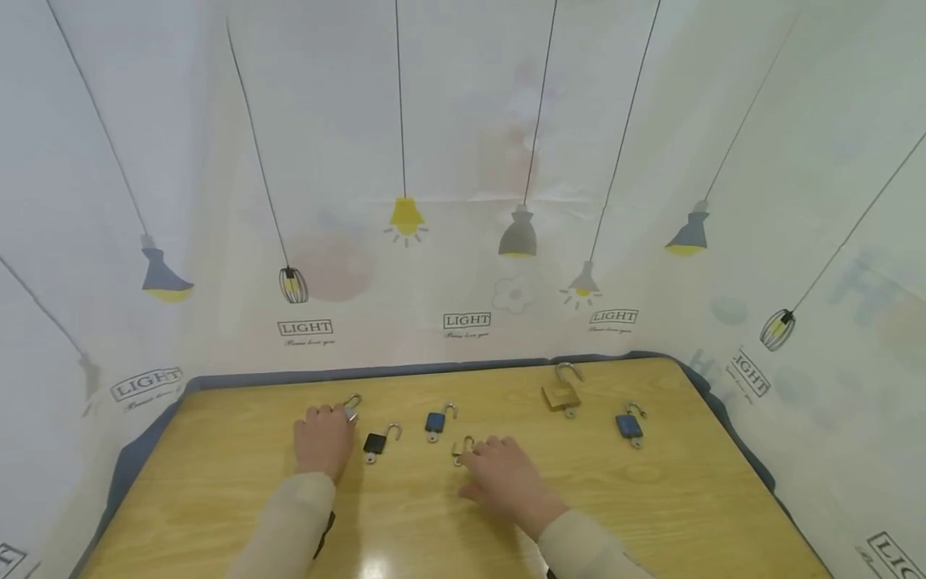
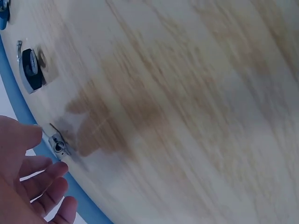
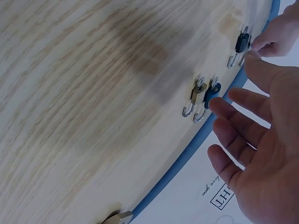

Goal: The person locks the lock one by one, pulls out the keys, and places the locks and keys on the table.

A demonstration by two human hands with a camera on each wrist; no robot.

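Now, small lock (image 1: 460, 452): tan, shackle open, lying on the table (image 1: 651, 515) just left of the right hand's fingertips, perhaps touching; long axis runs near to far.
Right hand (image 1: 506, 478): fingers straight and spread, holding nothing; the nearer hand to this lock.
Left hand (image 1: 321, 438): flat, relaxed, at a silver lock (image 1: 351, 408) by its far fingertips.
Between hands: black lock (image 1: 378, 442); blue lock (image 1: 437, 420) farther back.
Right side: brass lock (image 1: 562, 392), second blue lock (image 1: 629, 424), well apart.
Room: bare wood near; far edge close behind the locks.
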